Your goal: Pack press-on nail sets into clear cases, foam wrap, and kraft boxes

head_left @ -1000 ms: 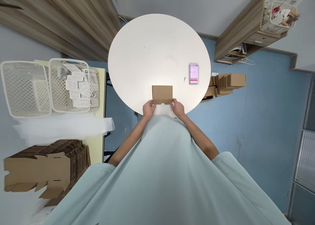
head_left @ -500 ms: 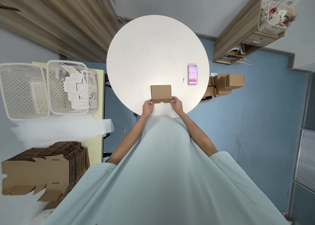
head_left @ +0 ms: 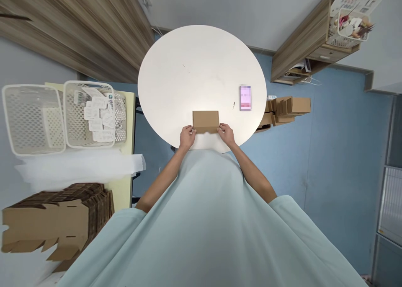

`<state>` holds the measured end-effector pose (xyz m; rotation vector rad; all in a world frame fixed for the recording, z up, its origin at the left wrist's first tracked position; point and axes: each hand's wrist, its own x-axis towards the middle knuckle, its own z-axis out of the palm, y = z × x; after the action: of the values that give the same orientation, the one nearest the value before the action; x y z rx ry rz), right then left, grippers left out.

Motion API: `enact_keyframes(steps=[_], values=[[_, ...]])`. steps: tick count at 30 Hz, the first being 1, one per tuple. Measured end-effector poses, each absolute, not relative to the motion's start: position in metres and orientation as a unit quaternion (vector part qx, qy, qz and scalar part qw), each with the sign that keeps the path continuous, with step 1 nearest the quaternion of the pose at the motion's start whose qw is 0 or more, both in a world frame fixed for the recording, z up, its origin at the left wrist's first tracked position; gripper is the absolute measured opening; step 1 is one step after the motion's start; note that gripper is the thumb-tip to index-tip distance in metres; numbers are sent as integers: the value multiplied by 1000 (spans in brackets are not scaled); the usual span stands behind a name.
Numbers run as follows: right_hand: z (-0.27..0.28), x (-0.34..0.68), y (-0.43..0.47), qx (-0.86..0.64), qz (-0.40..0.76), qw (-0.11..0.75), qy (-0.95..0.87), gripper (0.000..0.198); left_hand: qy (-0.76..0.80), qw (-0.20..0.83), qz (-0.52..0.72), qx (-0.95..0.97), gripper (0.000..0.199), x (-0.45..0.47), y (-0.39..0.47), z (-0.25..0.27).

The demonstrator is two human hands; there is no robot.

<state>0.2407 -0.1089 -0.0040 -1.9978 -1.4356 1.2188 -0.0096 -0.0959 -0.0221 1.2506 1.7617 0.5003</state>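
White table (head_left: 188, 81) on blue floor (head_left: 339, 153), both hands (head_left: 187, 138) nearly closed on near corners of a cardboard box (head_left: 205, 120)

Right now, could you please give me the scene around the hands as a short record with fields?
Surface: white rounded tabletop
Between the hands: small brown rectangular cardboard box, seemingly closed
Left-hand grip: at the box's near left corner
Right-hand grip: at the box's near right corner
Right of box: rectangular device with blurred pink screen, on the tabletop
Person's left: white perforated plastic basket holding white packets; stack of flattened brown cardboard
Beyond tabletop, right: piled brown cardboard boxes
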Motion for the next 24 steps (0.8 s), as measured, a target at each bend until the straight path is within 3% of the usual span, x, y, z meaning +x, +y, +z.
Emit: enact_keyframes(steps=[4, 8, 13, 16, 19, 24], values=[[18, 249, -119, -705, 449, 256, -486, 33, 687, 444, 232, 526, 33, -22, -107, 5], [27, 254, -128, -712, 478, 261, -443, 39, 697, 447, 223, 515, 35, -26, -117, 20], [15, 255, -130, -696, 502, 293, -422, 57, 709, 467, 233, 475, 29, -21, -116, 10], [5, 254, -128, -664, 508, 328, -439, 65, 704, 487, 242, 458, 39, -19, -111, -1], [-4, 253, -127, -654, 512, 339, -442, 68, 673, 514, 255, 466, 51, -19, -107, -10], [-13, 250, -130, -664, 500, 338, -442, 65, 633, 540, 248, 496, 50, -26, -105, -13]])
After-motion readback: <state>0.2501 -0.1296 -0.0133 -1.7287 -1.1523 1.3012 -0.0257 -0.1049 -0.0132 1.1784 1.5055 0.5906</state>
